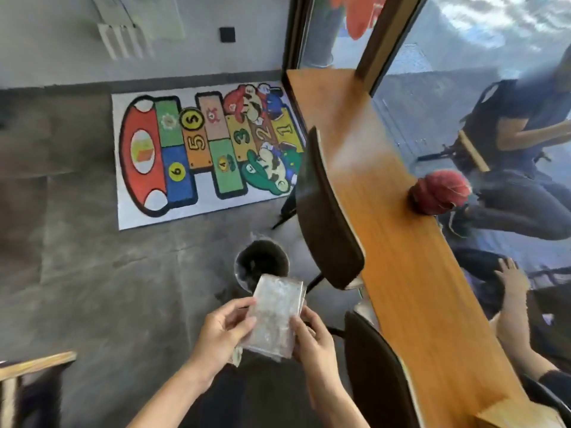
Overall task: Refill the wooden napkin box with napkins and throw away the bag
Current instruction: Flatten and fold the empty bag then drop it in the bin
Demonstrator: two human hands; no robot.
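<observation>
We hold the clear plastic bag clamped between our left hand and right hand, just above the round bin on the floor. The refill looks finished, though the napkin box is out of view; dropping the bag remains.

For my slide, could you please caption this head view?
Both hands, left and right, hold a clear plastic bag above a floor bin.
</observation>
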